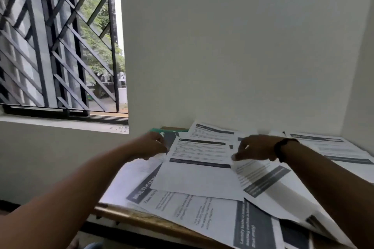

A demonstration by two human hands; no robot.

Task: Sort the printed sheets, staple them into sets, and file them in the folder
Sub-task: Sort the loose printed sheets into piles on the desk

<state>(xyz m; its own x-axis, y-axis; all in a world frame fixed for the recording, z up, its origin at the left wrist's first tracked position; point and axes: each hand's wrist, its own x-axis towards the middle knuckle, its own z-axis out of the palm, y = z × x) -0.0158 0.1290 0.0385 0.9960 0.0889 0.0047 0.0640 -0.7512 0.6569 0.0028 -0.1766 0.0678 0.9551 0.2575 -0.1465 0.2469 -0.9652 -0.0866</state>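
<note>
Fingers of the left hand curl at the left edge of the top printed sheet, and the right hand pinches its right edge; both look clamped on it. Under and around them, overlapping printed sheets smother the wooden desk. Beyond the left fingers a green folder peeks out. Farther left stands a barred window.

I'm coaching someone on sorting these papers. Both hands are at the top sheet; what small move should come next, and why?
Probably lift the top sheet clear of the loose pile and set it with matching pages. The left hand and right hand are at its two side edges, seemingly in a grip. It lies askew over overlapping printed sheets, so nothing is sorted or ready for stapling yet.
</note>
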